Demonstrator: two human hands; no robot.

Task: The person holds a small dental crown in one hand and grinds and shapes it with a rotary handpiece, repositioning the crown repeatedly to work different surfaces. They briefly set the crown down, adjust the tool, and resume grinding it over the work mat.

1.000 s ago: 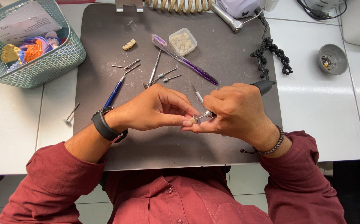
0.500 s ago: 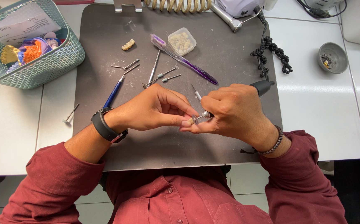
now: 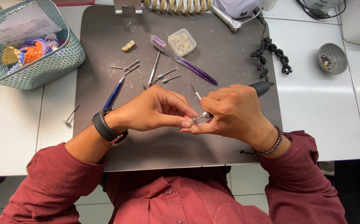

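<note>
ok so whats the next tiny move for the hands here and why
Probably turn the small pale piece slightly in the left hand. The right hand holds the dark rotary handpiece, its tip meeting the piece, so a new face likely needs presenting.

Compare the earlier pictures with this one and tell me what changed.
Nothing visibly changed. The left hand still pinches a small piece against the tip of the handpiece, which the right hand still grips. The purple toothbrush, the loose tools and the mesh basket lie where they were.
</note>
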